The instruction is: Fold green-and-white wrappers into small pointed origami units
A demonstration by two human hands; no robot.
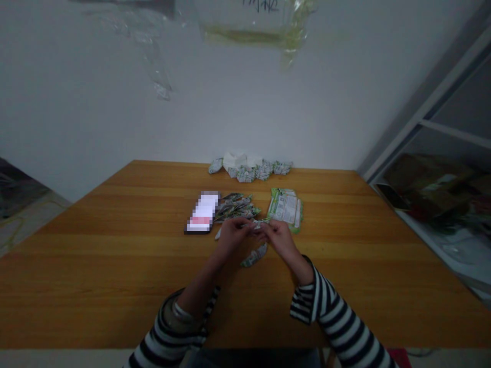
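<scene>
Over the middle of the wooden table, my left hand and my right hand meet, fingers pinched on the two ends of a small green-and-white wrapped packet. Another small packet lies on the table just below my hands. A heap of dark green packets sits right behind my left hand. A larger green-and-white bag lies flat behind my right hand. Both sleeves are black-and-white striped.
A phone lies left of the heap. At the table's far edge by the white wall sits a row of crumpled packets and white paper. A shelf unit with clutter stands on the right. A clear plastic bag hangs on the wall above.
</scene>
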